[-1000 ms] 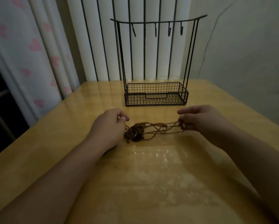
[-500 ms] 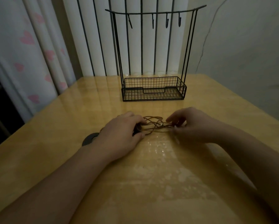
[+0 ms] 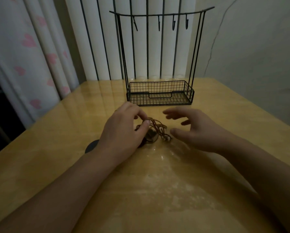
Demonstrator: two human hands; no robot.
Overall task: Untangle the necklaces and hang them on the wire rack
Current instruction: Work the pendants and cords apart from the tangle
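The left hand (image 3: 124, 132) pinches the tangled brown cord necklaces (image 3: 155, 132) on the glossy wooden table (image 3: 57, 148); the right hand (image 3: 194, 128) hovers beside them, fingers (image 3: 172, 113) spread loose.

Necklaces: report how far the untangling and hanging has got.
Done: nothing yet; the four hooks on the wire rack hang bare. In hand: the necklaces lie in one brown knot on the table; the left hand pinches a loop, while the right hand hovers open beside it. Left: separate the cords, then hang each one.
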